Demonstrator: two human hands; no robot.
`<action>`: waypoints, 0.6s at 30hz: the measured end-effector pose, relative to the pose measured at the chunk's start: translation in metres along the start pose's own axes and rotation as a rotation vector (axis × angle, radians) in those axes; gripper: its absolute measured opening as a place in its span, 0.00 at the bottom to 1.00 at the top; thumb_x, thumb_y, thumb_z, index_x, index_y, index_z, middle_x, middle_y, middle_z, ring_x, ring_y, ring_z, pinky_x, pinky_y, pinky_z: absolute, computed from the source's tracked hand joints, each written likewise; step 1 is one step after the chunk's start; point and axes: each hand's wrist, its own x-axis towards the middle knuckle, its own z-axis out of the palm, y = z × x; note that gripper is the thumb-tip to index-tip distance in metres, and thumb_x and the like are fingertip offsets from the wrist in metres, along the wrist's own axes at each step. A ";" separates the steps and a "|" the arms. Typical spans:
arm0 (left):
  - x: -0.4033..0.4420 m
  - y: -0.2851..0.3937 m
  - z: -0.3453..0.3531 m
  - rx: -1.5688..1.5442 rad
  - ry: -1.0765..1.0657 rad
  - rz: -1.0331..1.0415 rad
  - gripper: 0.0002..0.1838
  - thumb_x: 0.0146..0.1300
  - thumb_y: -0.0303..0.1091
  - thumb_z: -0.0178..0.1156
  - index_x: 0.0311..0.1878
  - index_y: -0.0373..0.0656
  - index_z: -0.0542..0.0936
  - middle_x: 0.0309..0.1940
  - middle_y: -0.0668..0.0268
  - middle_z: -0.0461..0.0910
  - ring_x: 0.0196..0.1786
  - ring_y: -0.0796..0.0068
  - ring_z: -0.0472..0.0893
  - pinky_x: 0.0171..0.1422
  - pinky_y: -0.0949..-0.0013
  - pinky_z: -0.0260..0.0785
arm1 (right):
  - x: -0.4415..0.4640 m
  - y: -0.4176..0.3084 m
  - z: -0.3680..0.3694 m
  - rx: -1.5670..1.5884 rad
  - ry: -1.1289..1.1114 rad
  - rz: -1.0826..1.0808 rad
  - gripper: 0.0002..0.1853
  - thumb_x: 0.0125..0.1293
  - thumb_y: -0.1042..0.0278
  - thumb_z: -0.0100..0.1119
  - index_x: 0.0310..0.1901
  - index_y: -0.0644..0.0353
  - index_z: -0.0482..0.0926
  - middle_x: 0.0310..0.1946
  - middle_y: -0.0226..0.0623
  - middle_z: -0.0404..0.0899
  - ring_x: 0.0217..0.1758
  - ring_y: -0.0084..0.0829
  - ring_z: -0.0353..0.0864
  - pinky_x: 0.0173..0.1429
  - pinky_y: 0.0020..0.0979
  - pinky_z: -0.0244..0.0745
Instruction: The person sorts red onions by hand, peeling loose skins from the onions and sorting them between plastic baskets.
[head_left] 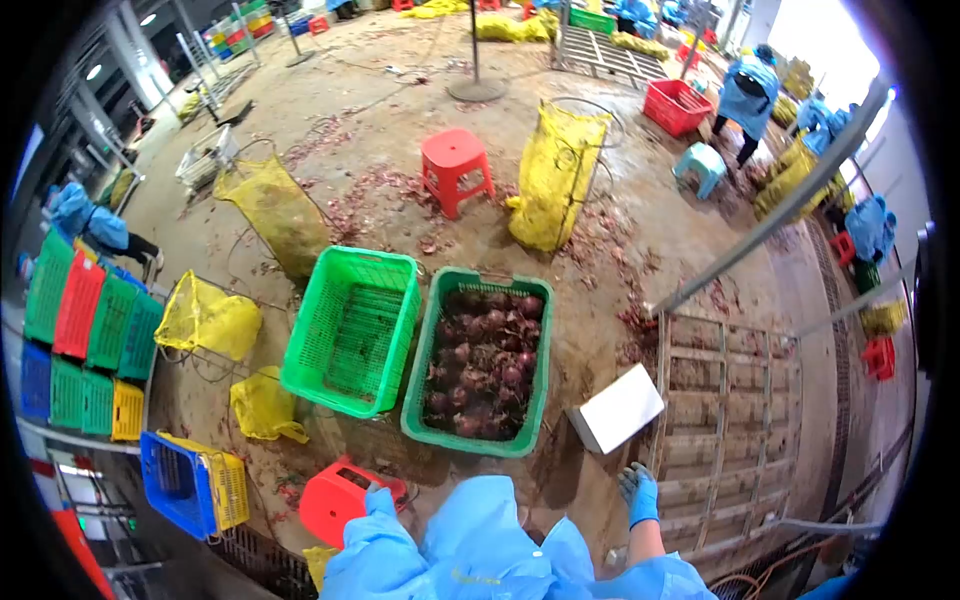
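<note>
My left hand (pixel 379 501), in a blue glove, is at the side of a red plastic stool (pixel 327 508); its fingers are not clear, and I cannot tell whether it grips the stool. My right hand (pixel 638 491), in a blue glove with grey fingers, is held out with the fingers stretched and nothing in it. Just beyond it is a white box (pixel 618 410). In front of me, a green crate (pixel 546 370) is filled with red onions (pixel 485 365). Left of that crate, a brighter green crate (pixel 300 345) shows its bare slatted bottom.
Yellow mesh bags hang on wire frames at left (pixel 270 210) and ahead (pixel 560 175). Another red stool (pixel 455 165) stands beyond the crates. A metal rack (pixel 715 430) lies on the right. Stacked crates (pixel 80 330) line the left. Onion skins litter the floor; several people work farther off.
</note>
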 end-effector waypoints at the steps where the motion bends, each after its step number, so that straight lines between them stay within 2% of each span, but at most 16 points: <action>1: -0.008 0.001 0.000 -0.201 0.084 -0.020 0.24 0.53 0.22 0.54 0.57 0.40 0.73 0.33 0.65 0.77 0.32 0.76 0.73 0.35 0.68 0.68 | 0.008 -0.013 0.018 -0.011 -0.019 -0.003 0.16 0.67 0.58 0.45 0.53 0.51 0.71 0.46 0.35 0.77 0.43 0.33 0.78 0.43 0.34 0.72; 2: 0.008 -0.016 -0.008 -0.035 0.147 0.029 0.18 0.55 0.27 0.55 0.52 0.42 0.75 0.29 0.69 0.77 0.29 0.75 0.73 0.33 0.66 0.68 | 0.015 -0.024 0.031 -0.059 -0.078 -0.030 0.16 0.67 0.59 0.45 0.54 0.52 0.70 0.46 0.36 0.77 0.42 0.33 0.79 0.42 0.33 0.73; 3: 0.035 -0.035 -0.013 -0.048 0.164 0.021 0.18 0.55 0.27 0.55 0.52 0.42 0.75 0.29 0.69 0.77 0.29 0.75 0.73 0.33 0.66 0.68 | 0.022 -0.036 0.047 -0.107 -0.138 -0.059 0.16 0.67 0.60 0.45 0.54 0.53 0.70 0.45 0.37 0.77 0.41 0.33 0.79 0.41 0.32 0.73; 5: 0.046 -0.070 -0.028 0.166 0.160 0.082 0.09 0.55 0.26 0.50 0.38 0.39 0.76 0.31 0.63 0.78 0.35 0.68 0.77 0.36 0.62 0.68 | 0.013 -0.053 0.063 -0.130 -0.139 -0.035 0.16 0.67 0.62 0.46 0.54 0.54 0.70 0.43 0.38 0.78 0.39 0.34 0.80 0.40 0.32 0.74; 7: 0.016 -0.045 -0.016 0.349 0.182 -0.006 0.09 0.55 0.28 0.51 0.39 0.41 0.77 0.33 0.63 0.78 0.37 0.67 0.77 0.37 0.61 0.69 | 0.020 -0.078 0.090 -0.141 -0.241 -0.142 0.16 0.67 0.62 0.45 0.54 0.54 0.70 0.42 0.38 0.78 0.40 0.35 0.80 0.40 0.31 0.74; 11: -0.008 -0.021 0.013 0.571 0.206 -0.117 0.09 0.55 0.30 0.53 0.39 0.44 0.80 0.36 0.63 0.79 0.40 0.66 0.78 0.39 0.60 0.71 | 0.064 -0.114 0.121 -0.215 -0.198 -0.106 0.16 0.66 0.63 0.45 0.55 0.52 0.70 0.42 0.36 0.78 0.38 0.33 0.81 0.35 0.33 0.74; 13: -0.015 -0.008 0.028 0.684 0.188 -0.168 0.09 0.55 0.31 0.54 0.39 0.46 0.81 0.37 0.63 0.80 0.42 0.65 0.79 0.39 0.59 0.71 | 0.078 -0.138 0.138 -0.145 -0.249 -0.170 0.12 0.65 0.65 0.45 0.48 0.52 0.73 0.32 0.36 0.79 0.27 0.32 0.79 0.25 0.32 0.72; 14: -0.019 -0.005 0.036 0.744 0.179 -0.184 0.10 0.55 0.32 0.55 0.39 0.46 0.82 0.38 0.63 0.80 0.43 0.65 0.79 0.40 0.58 0.72 | 0.083 -0.154 0.151 -0.211 -0.282 -0.197 0.10 0.66 0.66 0.44 0.45 0.52 0.73 0.28 0.35 0.78 0.23 0.31 0.77 0.22 0.30 0.70; 15: -0.020 -0.002 0.041 0.804 0.172 -0.194 0.10 0.55 0.33 0.55 0.39 0.47 0.82 0.39 0.63 0.80 0.44 0.65 0.79 0.40 0.58 0.72 | 0.081 -0.167 0.166 -0.215 -0.257 -0.196 0.11 0.64 0.68 0.47 0.47 0.52 0.72 0.31 0.35 0.79 0.26 0.31 0.79 0.22 0.27 0.72; 17: -0.021 0.004 0.050 0.960 0.157 -0.187 0.10 0.55 0.34 0.56 0.39 0.49 0.83 0.40 0.63 0.81 0.46 0.64 0.80 0.41 0.57 0.73 | 0.094 -0.188 0.191 -0.192 -0.330 -0.231 0.11 0.64 0.67 0.47 0.47 0.52 0.72 0.31 0.36 0.79 0.26 0.31 0.80 0.22 0.28 0.72; 18: -0.034 0.022 0.046 1.060 0.014 -0.134 0.11 0.56 0.38 0.56 0.41 0.50 0.83 0.40 0.64 0.81 0.49 0.66 0.79 0.44 0.58 0.73 | 0.106 -0.199 0.204 -0.222 -0.387 -0.241 0.11 0.64 0.66 0.47 0.47 0.52 0.72 0.31 0.37 0.79 0.27 0.32 0.81 0.23 0.30 0.73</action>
